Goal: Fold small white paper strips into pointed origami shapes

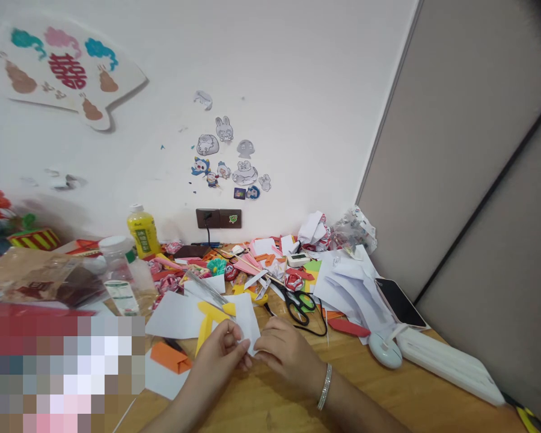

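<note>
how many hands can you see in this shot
2: the left hand at the lower left of the white paper, and the right hand at its lower right. The pixelated bottom-left area could hide another.

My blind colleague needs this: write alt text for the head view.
A person's left hand and right hand hold white paper over a wooden table cluttered with folded orange paper, black scissors and a yellow bottle; cartoon cutouts decorate the wall.
</note>
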Motion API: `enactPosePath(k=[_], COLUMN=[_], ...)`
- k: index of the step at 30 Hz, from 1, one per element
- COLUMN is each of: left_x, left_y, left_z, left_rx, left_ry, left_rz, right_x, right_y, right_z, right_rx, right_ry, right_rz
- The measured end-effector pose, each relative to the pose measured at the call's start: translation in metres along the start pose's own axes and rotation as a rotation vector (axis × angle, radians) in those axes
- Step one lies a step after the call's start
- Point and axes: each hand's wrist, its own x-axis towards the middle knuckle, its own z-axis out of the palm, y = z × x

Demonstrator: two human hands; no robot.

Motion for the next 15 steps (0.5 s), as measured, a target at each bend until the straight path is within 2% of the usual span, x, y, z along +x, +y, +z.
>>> enactPosePath(k=[15], left_x=[0.005], left_y=[-0.01], left_z=[-0.006], left_rx=[-0.026], left_ry=[-0.028], left_rz=[-0.012], right_x=[-0.001], right_y=[0.0], right_z=[0.0], right_rx=[0.006], right_ry=[0.02], right_rz=[-0.003])
